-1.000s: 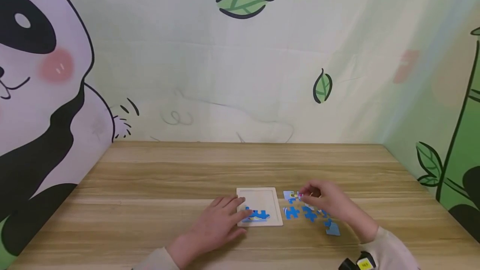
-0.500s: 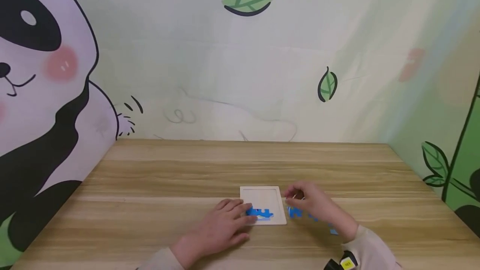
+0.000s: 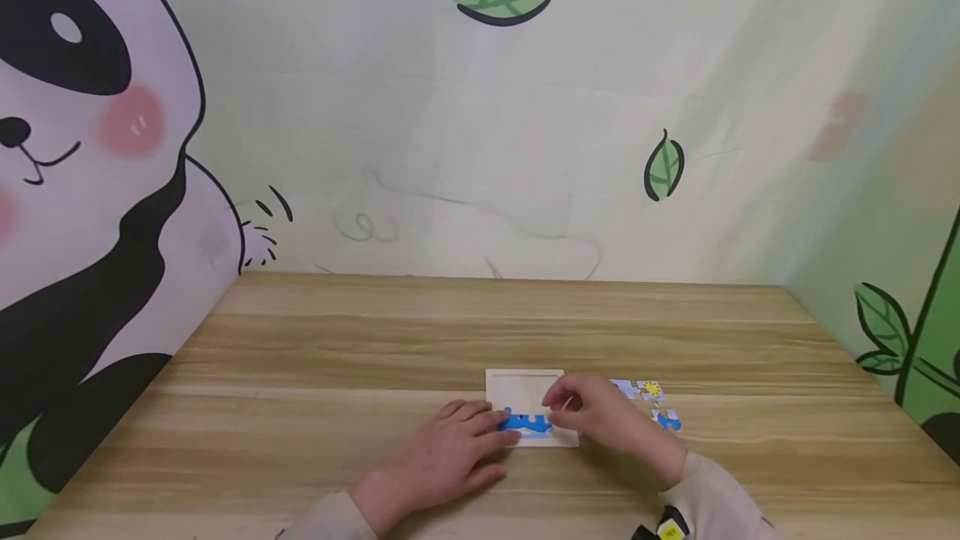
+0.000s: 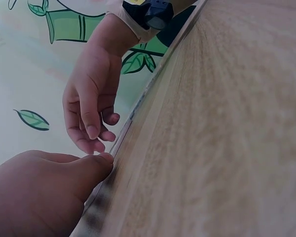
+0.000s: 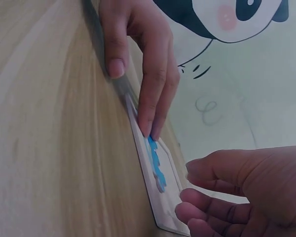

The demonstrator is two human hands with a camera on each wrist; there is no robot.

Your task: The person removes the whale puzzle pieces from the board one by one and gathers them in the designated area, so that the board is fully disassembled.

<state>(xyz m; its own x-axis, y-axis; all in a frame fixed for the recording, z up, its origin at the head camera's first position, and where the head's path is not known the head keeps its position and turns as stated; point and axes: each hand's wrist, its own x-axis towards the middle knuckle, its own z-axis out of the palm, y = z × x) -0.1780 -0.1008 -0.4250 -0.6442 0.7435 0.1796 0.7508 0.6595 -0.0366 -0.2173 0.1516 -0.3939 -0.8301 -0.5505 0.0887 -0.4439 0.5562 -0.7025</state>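
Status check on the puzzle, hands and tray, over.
Left hand flat, fingertips steadying puzzle tray. Right hand curled over tray's right edge; any piece held is hidden. Blue pieces seated in near row. Loose pieces lie right, clear.

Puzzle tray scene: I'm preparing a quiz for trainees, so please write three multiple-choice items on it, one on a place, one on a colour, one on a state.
1. Where do the loose puzzle pieces lie?
A. left of the puzzle tray
B. right of the puzzle tray
C. inside the puzzle tray

2. What colour are the pieces already fitted in the puzzle tray?
A. blue
B. red
C. green

3. How does the left hand lie?
A. raised clear of the table
B. clenched in a fist
C. fingers straight, tips on the tray's left edge

Answers:
1 B, since the head view shows them on the wooden table, beyond the right hand.
2 A, since the fitted pieces form a blue strip along the tray's near side.
3 C, since the right wrist view shows straight fingers reaching to the tray's edge.
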